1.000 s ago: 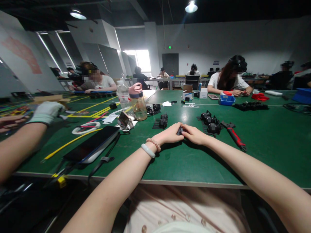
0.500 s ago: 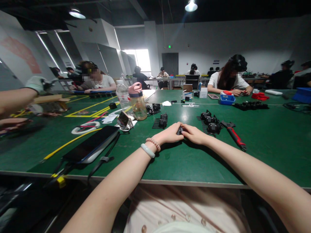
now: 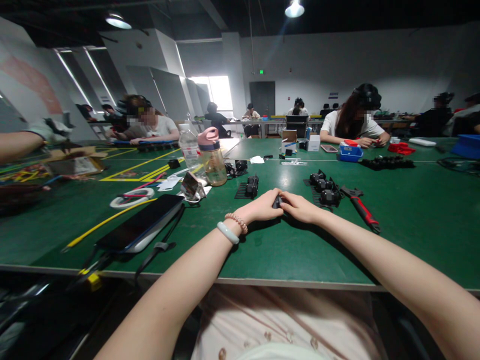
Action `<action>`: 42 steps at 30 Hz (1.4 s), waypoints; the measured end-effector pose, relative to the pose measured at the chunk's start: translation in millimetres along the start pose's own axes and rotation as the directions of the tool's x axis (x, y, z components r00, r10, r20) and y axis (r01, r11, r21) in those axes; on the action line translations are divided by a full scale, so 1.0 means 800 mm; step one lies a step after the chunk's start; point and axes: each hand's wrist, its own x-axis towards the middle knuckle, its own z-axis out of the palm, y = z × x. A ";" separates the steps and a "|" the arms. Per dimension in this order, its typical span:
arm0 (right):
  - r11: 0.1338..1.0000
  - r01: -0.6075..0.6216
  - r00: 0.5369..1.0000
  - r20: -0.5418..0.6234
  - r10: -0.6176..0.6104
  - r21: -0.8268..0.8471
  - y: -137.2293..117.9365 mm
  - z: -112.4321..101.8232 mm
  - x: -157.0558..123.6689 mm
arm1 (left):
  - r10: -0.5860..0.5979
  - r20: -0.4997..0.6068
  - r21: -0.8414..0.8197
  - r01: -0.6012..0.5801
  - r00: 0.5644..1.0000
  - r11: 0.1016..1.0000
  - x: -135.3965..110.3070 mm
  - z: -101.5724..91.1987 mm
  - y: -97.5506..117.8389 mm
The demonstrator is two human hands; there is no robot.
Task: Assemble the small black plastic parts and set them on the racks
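Note:
Both my hands meet over the green table (image 3: 285, 255), closed around a small black part (image 3: 277, 202) that is mostly hidden by the fingers. My left hand (image 3: 265, 205) grips it from the left side; a beaded bracelet and a pale bangle circle that wrist. From the right, my right hand (image 3: 300, 206) presses its thumb and fingers against the same part. Just beyond my left hand lies a black part with comb-like teeth (image 3: 248, 187). A cluster of similar black parts (image 3: 324, 189) sits past my right hand, beside a red-and-black adjustable wrench (image 3: 362, 210).
At left lie a large phone (image 3: 140, 224) with a strap and a yellow cable tie (image 3: 107, 225). A pink-lidded bottle (image 3: 214, 157) stands near a small propped screen (image 3: 193, 187). Across the table are a blue bin (image 3: 350, 153) and co-workers. A gloved co-worker's hand (image 3: 52, 131) reaches in at far left.
My hands and the black part look unmoved. At the far left, the co-worker's arms have shifted left, showing more of the cardboard box.

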 end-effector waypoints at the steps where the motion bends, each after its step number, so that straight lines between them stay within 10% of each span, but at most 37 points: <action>1: 1.000 0.001 1.000 0.000 -0.001 -0.002 0.000 0.000 0.000 | 0.008 -0.002 0.000 -0.008 1.000 1.000 0.000 0.000 -0.001; 42: 1.000 -0.002 1.000 0.009 0.002 0.016 -0.001 -0.001 0.000 | 0.009 0.004 0.013 -0.009 1.000 1.000 0.000 0.002 -0.005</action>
